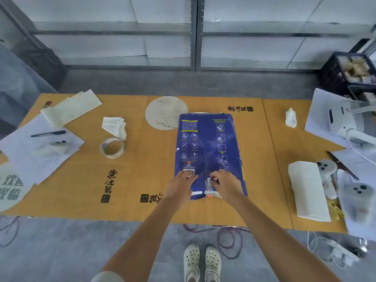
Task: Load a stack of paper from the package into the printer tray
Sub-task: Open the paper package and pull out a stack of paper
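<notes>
A dark blue paper package (208, 147) lies flat on the orange table (142, 180), long side running away from me, its printed back seam facing up. My left hand (181, 186) presses flat on the package's near left corner, over the barcode. My right hand (225, 185) pinches a piece of the wrapper flap at the near end by the seam. White paper edges show under the torn near end. A white printer (345, 123) stands at the far right edge, partly cut off; its tray cannot be made out.
A tape roll (112, 147), crumpled tissue (115, 126), a round paper disc (165, 112), loose sheets with a pen (48, 133) at left. A folded white stack (309, 190) and game controllers (325, 167) at right. Cables lie on the floor by my feet.
</notes>
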`<state>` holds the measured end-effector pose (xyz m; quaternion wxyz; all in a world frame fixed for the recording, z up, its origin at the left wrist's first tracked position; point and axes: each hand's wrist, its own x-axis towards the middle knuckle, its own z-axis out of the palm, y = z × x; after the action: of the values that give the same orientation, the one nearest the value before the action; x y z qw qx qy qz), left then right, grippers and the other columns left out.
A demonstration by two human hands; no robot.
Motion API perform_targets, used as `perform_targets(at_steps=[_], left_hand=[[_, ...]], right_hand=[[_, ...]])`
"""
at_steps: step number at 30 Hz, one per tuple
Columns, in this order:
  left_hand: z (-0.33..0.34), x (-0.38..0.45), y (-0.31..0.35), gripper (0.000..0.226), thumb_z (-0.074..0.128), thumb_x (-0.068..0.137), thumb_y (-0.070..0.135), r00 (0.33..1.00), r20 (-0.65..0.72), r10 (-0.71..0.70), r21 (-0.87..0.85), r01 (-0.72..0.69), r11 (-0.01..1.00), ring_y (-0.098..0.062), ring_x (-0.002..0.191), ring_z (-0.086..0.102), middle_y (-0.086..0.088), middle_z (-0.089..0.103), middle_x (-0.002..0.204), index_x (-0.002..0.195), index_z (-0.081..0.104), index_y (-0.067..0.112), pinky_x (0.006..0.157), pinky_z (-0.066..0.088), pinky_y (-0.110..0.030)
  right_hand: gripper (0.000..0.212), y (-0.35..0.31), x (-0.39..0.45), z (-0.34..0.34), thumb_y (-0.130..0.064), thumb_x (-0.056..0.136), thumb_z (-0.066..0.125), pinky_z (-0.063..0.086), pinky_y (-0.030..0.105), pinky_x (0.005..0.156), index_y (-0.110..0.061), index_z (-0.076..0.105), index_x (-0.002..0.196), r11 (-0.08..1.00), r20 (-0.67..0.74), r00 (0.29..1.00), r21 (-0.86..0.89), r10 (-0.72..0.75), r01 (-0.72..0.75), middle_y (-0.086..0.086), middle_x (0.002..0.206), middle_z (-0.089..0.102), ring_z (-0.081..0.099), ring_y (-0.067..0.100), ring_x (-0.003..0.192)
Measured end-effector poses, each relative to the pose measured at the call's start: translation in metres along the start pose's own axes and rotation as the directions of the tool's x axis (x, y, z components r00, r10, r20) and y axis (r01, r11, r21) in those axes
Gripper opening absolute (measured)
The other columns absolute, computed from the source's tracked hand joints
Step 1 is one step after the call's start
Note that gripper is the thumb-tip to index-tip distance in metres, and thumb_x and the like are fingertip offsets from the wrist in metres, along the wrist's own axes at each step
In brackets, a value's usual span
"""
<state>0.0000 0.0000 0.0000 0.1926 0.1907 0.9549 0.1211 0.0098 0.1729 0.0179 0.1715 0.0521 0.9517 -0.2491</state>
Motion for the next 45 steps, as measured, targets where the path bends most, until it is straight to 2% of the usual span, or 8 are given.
perform_targets(at_steps=[5,15,27,31,33,37,41,45], left_hand=[[0.005,0.004,-0.005,0.054,0.045,0.091,0.012,1.000,-0.027,-0.004,0.013,0.004,1.000,-0.017,0.135,0.032,0.001,0.038,0.146,0.142,0.036,0.025,0.092,0.045,-0.028],[0.010,-0.002,-0.002,0.055,0.049,0.092,0.015,0.996,-0.090,0.005,0.007,-0.004,1.000,-0.017,0.136,0.030,0.001,0.034,0.147,0.144,0.032,0.025,0.099,0.043,-0.029],[0.008,-0.008,0.007,0.061,0.054,0.088,0.011,0.998,-0.061,-0.025,-0.010,0.025,1.000,-0.016,0.140,0.026,0.003,0.030,0.150,0.144,0.031,0.023,0.098,0.044,-0.030],[0.008,-0.013,0.010,0.067,0.057,0.085,0.006,0.999,-0.046,-0.015,-0.013,0.014,1.000,-0.016,0.139,0.028,0.003,0.031,0.149,0.144,0.030,0.023,0.102,0.044,-0.032],[0.009,-0.017,0.010,0.068,0.059,0.084,0.005,0.999,-0.049,-0.017,-0.014,0.017,1.000,-0.016,0.138,0.029,0.003,0.032,0.148,0.143,0.030,0.023,0.102,0.044,-0.033],[0.013,-0.021,0.008,0.065,0.064,0.083,0.012,0.996,-0.086,-0.032,-0.018,0.031,0.999,-0.014,0.134,0.034,0.006,0.036,0.144,0.140,0.033,0.025,0.098,0.046,-0.029],[0.019,-0.024,0.003,0.066,0.065,0.083,0.017,0.992,-0.114,-0.054,-0.025,0.051,0.998,-0.013,0.134,0.036,0.005,0.035,0.144,0.140,0.033,0.024,0.099,0.044,-0.027],[0.022,-0.026,0.000,0.065,0.064,0.082,0.020,0.991,-0.125,-0.041,-0.030,0.037,0.999,-0.013,0.133,0.036,0.004,0.037,0.142,0.140,0.034,0.022,0.100,0.043,-0.028]], right_hand=[[0.011,-0.002,0.012,0.001,-0.021,0.088,0.060,0.049,0.034,0.075,-0.019,0.066,0.097,0.999,0.019,0.999,-0.033,-0.025,0.026,0.000,0.104,0.064,0.061,0.021,0.095],[0.012,0.004,0.015,0.002,-0.021,0.088,0.059,0.049,0.031,0.074,-0.016,0.067,0.096,0.994,0.058,0.993,-0.044,-0.100,0.102,0.002,0.104,0.062,0.060,0.022,0.096],[0.011,0.015,-0.029,-0.002,-0.025,0.076,0.068,0.048,0.028,0.068,-0.016,0.071,0.081,0.988,0.300,0.941,0.035,-0.156,0.152,-0.004,0.083,0.063,0.062,0.019,0.083],[0.025,0.023,-0.036,-0.008,-0.034,0.068,0.078,0.042,0.023,0.062,-0.019,0.065,0.083,0.987,0.260,0.952,0.069,-0.161,0.148,-0.009,0.082,0.058,0.055,0.011,0.075],[0.025,0.032,-0.037,-0.010,-0.030,0.073,0.074,0.039,0.023,0.062,-0.021,0.060,0.091,0.986,0.133,0.977,0.012,-0.167,0.167,-0.008,0.089,0.056,0.054,0.013,0.083],[0.044,0.055,-0.038,-0.009,-0.025,0.077,0.068,0.042,0.025,0.083,-0.022,0.049,0.117,0.980,-0.063,0.987,-0.143,-0.151,0.140,-0.004,0.119,0.049,0.050,0.015,0.109],[0.066,0.071,-0.039,-0.002,-0.030,0.077,0.070,0.041,0.032,0.100,-0.019,0.037,0.133,0.964,-0.047,0.991,-0.245,-0.121,0.106,0.000,0.138,0.038,0.040,0.017,0.127],[0.060,0.075,-0.039,0.003,-0.024,0.087,0.058,0.038,0.031,0.104,-0.017,0.032,0.141,0.947,-0.015,0.995,-0.307,-0.102,0.092,0.003,0.151,0.031,0.027,0.017,0.140]])
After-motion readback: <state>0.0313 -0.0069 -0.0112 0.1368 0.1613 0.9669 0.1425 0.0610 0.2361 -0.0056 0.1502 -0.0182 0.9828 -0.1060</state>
